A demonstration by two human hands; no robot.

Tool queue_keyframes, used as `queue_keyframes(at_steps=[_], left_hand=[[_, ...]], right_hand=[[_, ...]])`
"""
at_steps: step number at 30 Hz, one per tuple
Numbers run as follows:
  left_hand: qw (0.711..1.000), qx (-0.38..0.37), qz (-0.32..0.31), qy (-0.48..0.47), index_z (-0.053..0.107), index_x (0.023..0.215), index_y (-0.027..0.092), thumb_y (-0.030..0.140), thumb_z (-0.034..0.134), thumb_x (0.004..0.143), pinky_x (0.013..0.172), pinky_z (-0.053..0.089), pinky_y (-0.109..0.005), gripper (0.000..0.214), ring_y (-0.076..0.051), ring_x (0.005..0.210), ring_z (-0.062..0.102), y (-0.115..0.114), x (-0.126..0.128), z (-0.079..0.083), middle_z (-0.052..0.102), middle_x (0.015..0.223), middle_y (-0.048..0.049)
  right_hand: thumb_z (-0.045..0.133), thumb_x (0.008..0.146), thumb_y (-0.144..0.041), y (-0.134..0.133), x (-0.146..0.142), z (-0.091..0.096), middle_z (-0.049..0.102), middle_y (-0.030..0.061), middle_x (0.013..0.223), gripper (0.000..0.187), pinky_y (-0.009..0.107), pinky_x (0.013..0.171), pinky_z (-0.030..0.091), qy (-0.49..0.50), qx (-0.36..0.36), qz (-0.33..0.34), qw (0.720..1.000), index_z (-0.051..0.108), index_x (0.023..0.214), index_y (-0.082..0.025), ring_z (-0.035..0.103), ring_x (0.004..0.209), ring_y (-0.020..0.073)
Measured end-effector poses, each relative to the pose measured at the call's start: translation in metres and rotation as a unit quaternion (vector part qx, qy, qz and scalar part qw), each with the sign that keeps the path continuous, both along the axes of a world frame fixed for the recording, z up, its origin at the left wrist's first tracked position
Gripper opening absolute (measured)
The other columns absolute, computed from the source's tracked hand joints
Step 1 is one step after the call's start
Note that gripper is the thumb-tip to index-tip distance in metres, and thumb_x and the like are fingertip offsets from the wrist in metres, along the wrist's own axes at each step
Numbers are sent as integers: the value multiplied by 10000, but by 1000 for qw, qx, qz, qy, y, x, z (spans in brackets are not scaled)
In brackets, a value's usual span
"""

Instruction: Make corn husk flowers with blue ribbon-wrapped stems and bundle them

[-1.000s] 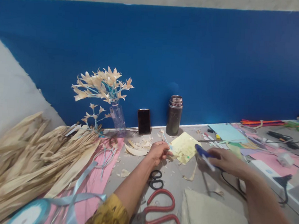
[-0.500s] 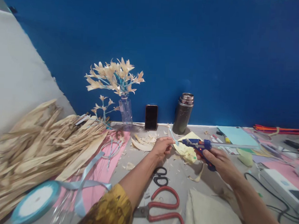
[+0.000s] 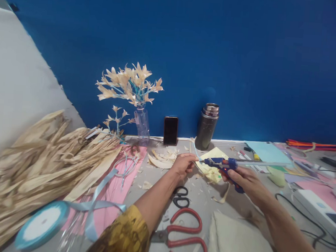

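Observation:
My right hand (image 3: 245,180) grips a blue hot glue gun (image 3: 218,163), with a long clear glue stick running out of its back end. The gun's nozzle points left and meets or nearly meets a thin light-blue stem (image 3: 195,146). Closed in a pinch, my left hand (image 3: 183,166) holds that stem at the fingertips. Below the nozzle lies a pale yellow paper (image 3: 213,176). Near my left wrist rest black-handled scissors (image 3: 181,197), and closer to me large red-handled scissors (image 3: 185,240).
Dried husks (image 3: 39,159) pile up on the left beside a light-blue ribbon spool (image 3: 43,223). A bottle of husk flowers (image 3: 141,126), a phone (image 3: 170,130) and a steel flask (image 3: 208,127) stand along the blue wall. At right sits a white power strip (image 3: 317,213) with black cables.
The light-blue stem has shifted slightly at my left fingertips, and the glue gun's nozzle has stayed beside it. My hands have otherwise hardly moved.

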State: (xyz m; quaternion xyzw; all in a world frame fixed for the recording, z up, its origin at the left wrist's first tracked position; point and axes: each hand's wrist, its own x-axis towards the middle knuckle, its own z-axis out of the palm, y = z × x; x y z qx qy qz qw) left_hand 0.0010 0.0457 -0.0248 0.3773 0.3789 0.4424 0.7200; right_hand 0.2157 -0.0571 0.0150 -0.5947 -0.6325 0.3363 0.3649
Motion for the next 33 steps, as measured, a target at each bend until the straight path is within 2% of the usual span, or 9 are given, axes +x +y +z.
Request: queue_keyframes(at_steps=[3,7,12,19,22,26,30,33], left_hand=[[1000,2,-3,-3,621,633,134,181,792,516,416,106,-188,213,-38,426,335,0,0,0,412,485,62],[1000,-1,-6,-5,615,638,137,170,789,517,417,108,-188,215,-41,435,349,0,-1,1,430,498,53],[1000,1,-7,-9,601,631,140,166,790,524,412,113,-184,219,-42,443,358,-1,-1,1,437,511,49],[1000,-8,-12,-16,570,622,146,150,781,514,406,117,-176,237,-45,439,364,0,-2,0,422,503,59],[1000,-15,-11,-16,581,640,141,139,776,513,406,114,-177,233,-45,443,379,0,-2,0,443,520,52],[999,-24,-16,-19,585,657,141,134,782,516,403,115,-174,242,-42,448,392,1,-2,0,462,546,47],[999,-32,-25,-22,572,645,141,132,775,522,397,124,-168,238,-41,447,391,1,-2,0,452,540,49],[999,-37,-31,-24,574,655,139,126,784,527,394,131,-165,246,-36,445,390,1,-2,0,460,553,48]], right_hand=[[536,883,-572,-1,-1,1,639,34,738,440,275,570,387,1,4,-5,1000,731,797,-188,512,642,168],[537,878,-579,-1,-1,3,619,21,698,452,271,561,386,-9,3,4,1000,713,729,-191,512,622,162],[531,888,-580,-1,1,2,652,38,755,451,276,586,408,2,8,-3,1000,737,805,-187,546,677,178],[520,885,-603,-1,1,3,648,36,745,477,281,581,409,-12,4,0,1000,717,765,-185,552,672,178],[512,884,-607,-1,1,3,643,37,744,475,286,581,399,-10,11,-2,1000,719,796,-189,539,668,178],[514,874,-605,-2,0,4,599,24,689,475,286,557,382,-22,7,9,1000,691,735,-187,512,629,169],[497,896,-584,-3,0,5,611,30,727,458,288,584,388,-15,17,8,1000,694,792,-184,518,658,169],[494,901,-574,-2,0,4,589,19,699,448,280,565,373,-25,17,19,999,668,744,-191,500,634,161]])
